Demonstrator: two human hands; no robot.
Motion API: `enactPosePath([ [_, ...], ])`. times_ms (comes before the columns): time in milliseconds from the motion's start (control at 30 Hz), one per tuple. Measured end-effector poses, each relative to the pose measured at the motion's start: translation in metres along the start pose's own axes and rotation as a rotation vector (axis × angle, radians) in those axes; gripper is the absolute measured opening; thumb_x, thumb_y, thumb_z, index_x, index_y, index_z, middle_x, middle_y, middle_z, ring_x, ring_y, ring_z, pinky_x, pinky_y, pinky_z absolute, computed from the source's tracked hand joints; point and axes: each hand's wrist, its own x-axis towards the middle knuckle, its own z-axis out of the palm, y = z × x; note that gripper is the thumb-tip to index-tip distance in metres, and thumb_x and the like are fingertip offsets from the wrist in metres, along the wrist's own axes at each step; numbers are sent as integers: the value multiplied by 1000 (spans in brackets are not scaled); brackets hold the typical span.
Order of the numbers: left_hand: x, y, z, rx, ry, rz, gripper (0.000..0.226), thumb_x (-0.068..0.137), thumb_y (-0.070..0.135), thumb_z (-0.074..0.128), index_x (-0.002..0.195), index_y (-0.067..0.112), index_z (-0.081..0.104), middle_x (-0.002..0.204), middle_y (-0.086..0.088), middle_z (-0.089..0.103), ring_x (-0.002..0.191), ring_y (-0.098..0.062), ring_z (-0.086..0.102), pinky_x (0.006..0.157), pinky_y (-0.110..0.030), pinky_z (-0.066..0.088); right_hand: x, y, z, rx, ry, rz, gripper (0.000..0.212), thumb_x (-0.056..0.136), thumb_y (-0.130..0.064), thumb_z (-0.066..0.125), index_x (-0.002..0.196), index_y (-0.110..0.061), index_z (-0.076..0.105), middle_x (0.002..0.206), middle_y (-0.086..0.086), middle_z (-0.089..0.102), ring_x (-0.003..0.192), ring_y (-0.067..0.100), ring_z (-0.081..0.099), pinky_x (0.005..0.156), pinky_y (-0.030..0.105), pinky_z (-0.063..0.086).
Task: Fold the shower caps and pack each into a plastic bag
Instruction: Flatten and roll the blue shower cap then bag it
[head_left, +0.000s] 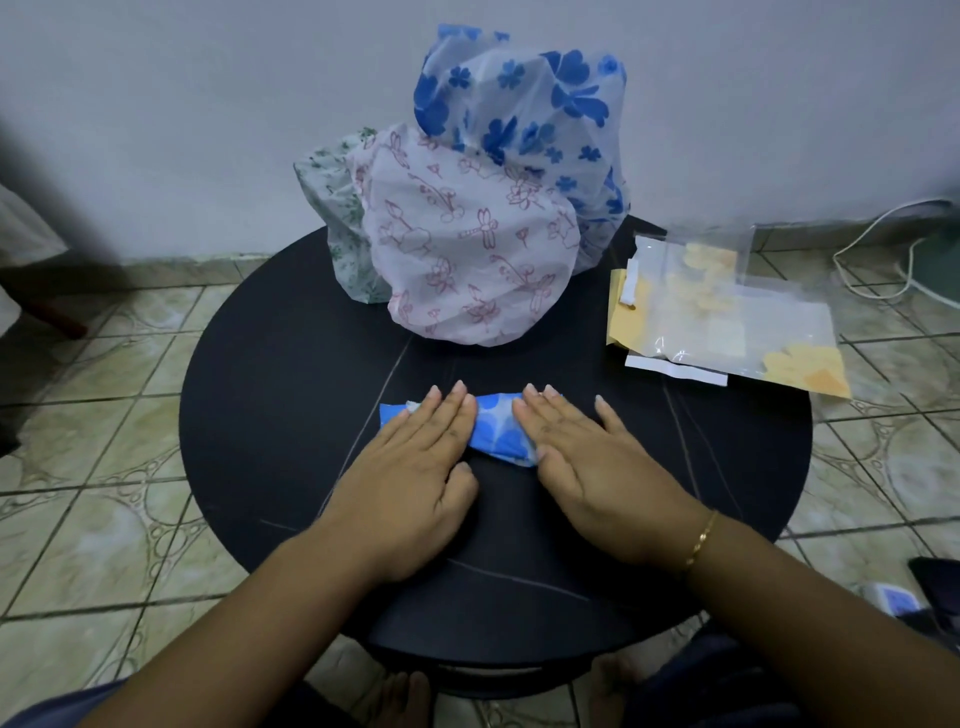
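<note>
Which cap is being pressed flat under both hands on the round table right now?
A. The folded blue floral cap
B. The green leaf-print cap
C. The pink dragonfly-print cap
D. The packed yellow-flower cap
A: both the left hand and the right hand lie palm-down on the folded blue floral cap, while the other caps sit untouched further back.

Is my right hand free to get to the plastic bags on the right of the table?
Probably yes. The right hand lies flat on the folded cap, holding nothing, and only bare table separates it from the plastic bags.
</note>
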Motion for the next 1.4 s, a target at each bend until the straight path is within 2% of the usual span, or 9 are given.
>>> enactPosePath([
  [67, 3, 1, -5, -94, 30, -16, 73, 80, 57, -2, 147, 28, -1, 152, 20, -6, 135, 10, -10, 107, -9, -9, 1, 7, -10, 252, 9, 12, 49, 101, -35, 17, 149, -28, 12, 153, -17, 19, 130, -16, 6, 112, 14, -4],
  [200, 8, 8, -10, -155, 118, -73, 48, 99, 45, 24, 146, 35, 26, 154, 16, 22, 141, 3, 14, 109, -13, 11, 2, 15, -15, 453, 137, 28, 55, 95, -15, 51, 144, -28, 30, 139, -16, 46, 129, -7, 36, 104, 2, 19],
  [433, 22, 13, -11, 121, 185, -49, 59, 89, 62, 42, 143, 40, 34, 145, 13, 43, 128, -8, 45, 97, -26, 37, 9, 10, -14, 218, 152, -16, 65, 90, -21, 60, 146, -30, 27, 153, -8, 27, 139, -1, 16, 96, -3, 8],
  [567, 30, 3, -7, 134, 271, 33, 60, 80, 66, 37, 121, 30, 64, 108, 8, 70, 88, -19, 67, 70, -34, 49, 13, 12, -17, 153, 152, -22, 67, 89, -27, 61, 146, -32, 26, 152, -10, 29, 140, -1, 17, 101, 10, 13],
  [633, 33, -4, -3, 157, 339, 86, 56, 82, 60, 36, 110, 27, 70, 89, 8, 73, 66, -18, 64, 58, -30, 45, 15, 12, -18, 131, 157, -30, 64, 89, -30, 61, 145, -32, 29, 149, -14, 32, 138, 0, 21, 101, 13, 15],
  [767, 31, -9, -6, 103, 386, 134, 47, 88, 55, 35, 108, 30, 70, 79, 12, 71, 61, -14, 59, 57, -31, 43, 15, 13, -21, 201, 181, -47, 57, 88, -31, 63, 140, -32, 40, 142, -14, 44, 130, 2, 38, 110, 22, 27],
  [1000, 26, -7, -9, 60, 436, 215, 43, 86, 56, 40, 100, 29, 71, 68, 15, 66, 57, -9, 56, 62, -29, 41, 16, 15, -15, 285, 225, -32, 50, 85, -20, 67, 133, -26, 52, 126, -7, 58, 119, 6, 47, 92, 6, 27],
  [1200, 20, 2, -10, -6, 355, 97, 70, 74, 78, 33, 117, 32, 65, 117, 17, 65, 103, -4, 61, 87, -26, 31, 16, 11, -8, 310, 285, -62, 43, 85, -11, 65, 127, -21, 59, 117, -3, 62, 112, 9, 51, 92, 7, 29],
  [1400, 24, 3, -5, -135, 421, 159, 35, 79, 56, 49, 99, 38, 72, 69, 16, 69, 60, -7, 56, 63, -20, 41, 17, 17, -5, 401, 296, -52, 46, 81, -7, 69, 123, -24, 60, 105, -12, 57, 103, 2, 50, 87, -3, 29],
])
